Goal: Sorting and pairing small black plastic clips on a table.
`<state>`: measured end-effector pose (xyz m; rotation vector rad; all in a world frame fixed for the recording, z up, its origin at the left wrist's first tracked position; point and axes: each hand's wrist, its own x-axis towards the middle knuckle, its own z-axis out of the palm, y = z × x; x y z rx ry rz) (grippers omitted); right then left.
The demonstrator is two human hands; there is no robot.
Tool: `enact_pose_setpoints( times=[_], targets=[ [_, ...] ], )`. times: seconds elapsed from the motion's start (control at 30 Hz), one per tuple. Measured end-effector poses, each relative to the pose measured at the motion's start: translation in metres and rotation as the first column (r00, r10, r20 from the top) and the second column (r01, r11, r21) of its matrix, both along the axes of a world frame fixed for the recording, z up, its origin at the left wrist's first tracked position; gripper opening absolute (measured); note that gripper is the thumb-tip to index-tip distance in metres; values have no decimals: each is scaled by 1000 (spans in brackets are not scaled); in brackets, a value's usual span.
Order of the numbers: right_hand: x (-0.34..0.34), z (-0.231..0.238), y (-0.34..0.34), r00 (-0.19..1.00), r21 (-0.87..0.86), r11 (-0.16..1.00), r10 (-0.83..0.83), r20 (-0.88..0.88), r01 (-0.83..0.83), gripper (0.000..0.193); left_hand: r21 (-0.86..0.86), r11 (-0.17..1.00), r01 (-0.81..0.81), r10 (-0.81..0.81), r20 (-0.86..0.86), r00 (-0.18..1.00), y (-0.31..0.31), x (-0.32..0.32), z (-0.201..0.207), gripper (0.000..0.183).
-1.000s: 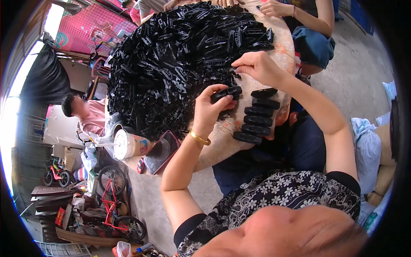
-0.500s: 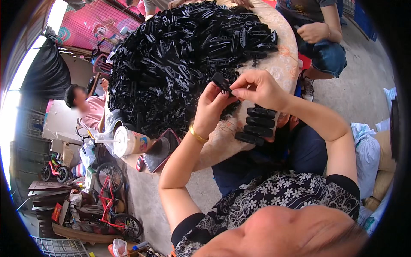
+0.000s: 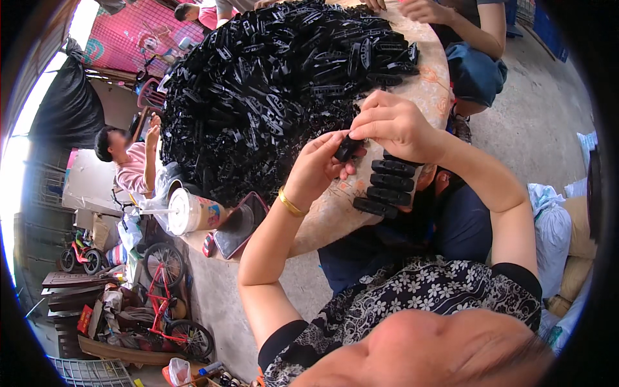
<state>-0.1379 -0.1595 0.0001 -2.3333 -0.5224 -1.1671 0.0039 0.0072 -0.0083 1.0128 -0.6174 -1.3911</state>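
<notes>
Both hands meet over the near edge of a round table (image 3: 335, 222) with a patterned cover. My left hand (image 3: 317, 161), a gold bangle at its wrist, grips a small black plastic part (image 3: 348, 149) between thumb and fingers. From the right, my right hand (image 3: 401, 131) pinches the upper end of that same part; its fingertips partly cover it. Just below my right hand, several oblong black plastic pieces (image 3: 391, 182) lie in a row at the table's edge. A large heap of loose black plastic pieces (image 3: 277, 84) spreads beyond my hands.
Left of my forearm stand a lidded drink cup (image 3: 187, 213) with a straw and a phone (image 3: 242, 226). Other people sit around the table, one in pink (image 3: 135, 164) at the left. A red bicycle (image 3: 161, 300) stands at lower left; white sacks (image 3: 551, 222) at right.
The black part has turned over and sits lower in my left fingers. My right hand has shifted slightly, its fingers now on the part's top. A co-worker's hand at upper right has moved over the table.
</notes>
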Motion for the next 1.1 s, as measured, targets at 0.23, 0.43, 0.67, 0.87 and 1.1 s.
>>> enact_pose_setpoints(
  times=[0.23,0.43,0.67,0.87,1.1],
  targets=[
    [-3,-1,-4,998,-134,991,1,-57,-8,19,41,995,-88,74,274,959,-2,-16,10,30],
    [-7,-2,2,876,339,938,102,-470,72,25,-46,989,-143,120,816,566,3,-24,6,35],
    [3,-7,-25,844,295,953,97,-528,75,27,-187,972,-141,215,950,227,-9,-10,12,34],
    [6,-20,-66,539,356,935,304,-786,-9,21,-283,735,-617,-230,752,-618,-37,76,15,60],
    [35,-46,-49,862,73,942,-266,-432,327,27,-284,723,-630,-164,815,-556,-43,90,5,45]
  ],
)
